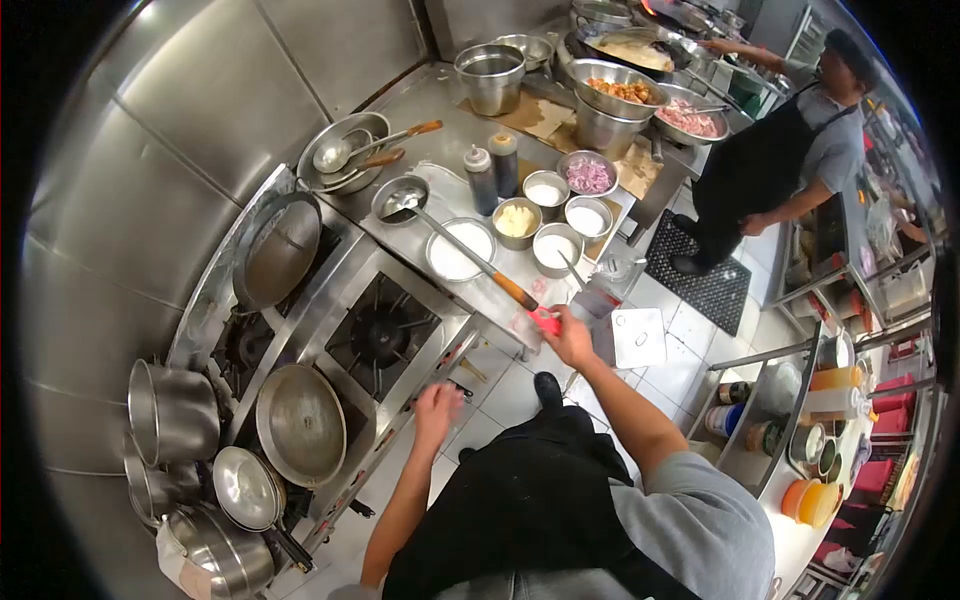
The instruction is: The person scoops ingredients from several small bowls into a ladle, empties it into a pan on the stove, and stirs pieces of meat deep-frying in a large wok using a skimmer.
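Note:
My right hand (572, 338) is closed at the red end of a long ladle (466, 246) with a wooden grip. The ladle's bowl rests in a small metal pot (388, 202) on the steel counter. My left hand (437, 412) hangs in front of the stove's edge, its fingertips blurred; I cannot make out anything in it. Near the ladle stand a bowl of white powder or liquid (460, 262), a container of pale yellow pieces (516, 232), a white-filled container (552, 262) and a bowl of sliced purple onion (588, 178).
Beside me is a stove with a bare burner (378, 335), a wok (278, 250) and a pan (302, 425). Stacked pots (172, 410) line the wall side. Squeeze bottles (481, 185) stand on the counter. A co-worker (780, 150) stands at the right, on a black mat (698, 275).

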The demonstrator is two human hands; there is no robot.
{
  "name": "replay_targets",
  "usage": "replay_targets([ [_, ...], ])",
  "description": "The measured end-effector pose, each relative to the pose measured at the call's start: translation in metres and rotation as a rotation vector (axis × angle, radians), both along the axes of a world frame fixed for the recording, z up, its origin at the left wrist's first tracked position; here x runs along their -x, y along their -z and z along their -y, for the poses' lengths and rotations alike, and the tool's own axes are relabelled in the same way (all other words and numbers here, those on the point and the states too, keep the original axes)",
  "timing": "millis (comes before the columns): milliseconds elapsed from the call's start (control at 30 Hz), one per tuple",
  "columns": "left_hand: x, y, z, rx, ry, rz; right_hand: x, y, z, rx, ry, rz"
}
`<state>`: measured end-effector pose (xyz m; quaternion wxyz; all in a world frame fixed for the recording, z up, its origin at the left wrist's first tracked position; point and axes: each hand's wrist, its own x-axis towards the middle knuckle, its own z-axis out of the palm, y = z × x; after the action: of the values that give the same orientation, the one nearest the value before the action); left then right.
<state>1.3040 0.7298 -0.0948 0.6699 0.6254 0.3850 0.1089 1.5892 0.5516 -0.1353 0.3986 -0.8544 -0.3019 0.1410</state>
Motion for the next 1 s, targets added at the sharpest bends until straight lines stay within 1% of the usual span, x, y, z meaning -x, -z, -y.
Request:
replay_targets([
  [33, -0.040, -0.021, 0.000, -0.001, 0.034, -0.005, -0.004, 0.004, -0.007, -0.056, -0.046, -0.042],
  [100, -0.112, -0.054, -0.002, -0.063, 0.030, -0.049, -0.015, 0.006, -0.010, -0.174, -0.114, 0.299],
  [133, -0.144, -0.058, -0.006, -0.106, 0.031, -0.087, -0.024, 0.004, -0.010, -0.230, -0.156, 0.482],
  [200, -0.188, -0.058, -0.008, -0.178, 0.015, -0.163, -0.035, -0.010, -0.004, -0.223, -0.103, 0.127],
  [233, -0.199, -0.047, -0.009, -0.149, -0.030, -0.176, -0.037, -0.021, -0.001, -0.214, -0.073, -0.053],
  [267, -0.211, -0.033, -0.015, -0.126, -0.071, -0.185, -0.041, -0.033, -0.003, -0.269, -0.048, -0.251],
  [300, -0.220, -0.025, -0.020, -0.107, -0.109, -0.196, -0.044, -0.037, -0.012, -0.269, -0.063, -0.336],
  [367, -0.227, -0.028, -0.024, 0.041, -0.110, -0.117, -0.051, -0.044, -0.033, -0.273, -0.086, -0.506],
  [433, -0.224, -0.022, -0.029, 0.180, -0.133, -0.040, -0.059, -0.054, -0.055, -0.120, -0.224, -0.567],
  [467, -0.223, -0.021, -0.031, 0.196, -0.135, -0.029, -0.064, -0.058, -0.064, -0.046, -0.295, -0.594],
  [567, -0.222, -0.026, -0.039, 0.206, -0.148, -0.059, -0.072, -0.018, -0.100, 0.085, -0.504, -0.539],
  [667, -0.222, -0.039, -0.047, 0.301, -0.162, 0.066, -0.052, -0.044, -0.105, -0.088, -0.490, -0.446],
  [700, -0.220, -0.041, -0.054, 0.278, -0.177, 0.090, -0.045, -0.048, -0.103, -0.128, -0.470, -0.407],
  [733, -0.221, -0.041, -0.058, 0.259, -0.190, 0.116, -0.038, -0.052, -0.101, -0.024, -0.439, -0.392],
  [767, -0.222, -0.040, -0.063, 0.241, -0.201, 0.143, -0.029, -0.056, -0.095, 0.011, -0.439, -0.340],
  [800, -0.223, -0.053, -0.063, 0.248, -0.233, 0.149, -0.020, -0.066, -0.088, 0.044, -0.437, -0.287],
  [833, -0.226, -0.056, -0.066, 0.215, -0.286, 0.160, -0.013, -0.075, -0.083, 0.077, -0.434, -0.237],
  [933, -0.228, -0.053, -0.070, 0.137, -0.455, 0.179, 0.007, -0.090, -0.071, 0.059, -0.520, -0.195],
  [1000, -0.224, -0.045, -0.075, 0.107, -0.589, 0.195, 0.012, -0.090, -0.065, -0.282, -0.610, -0.153],
])
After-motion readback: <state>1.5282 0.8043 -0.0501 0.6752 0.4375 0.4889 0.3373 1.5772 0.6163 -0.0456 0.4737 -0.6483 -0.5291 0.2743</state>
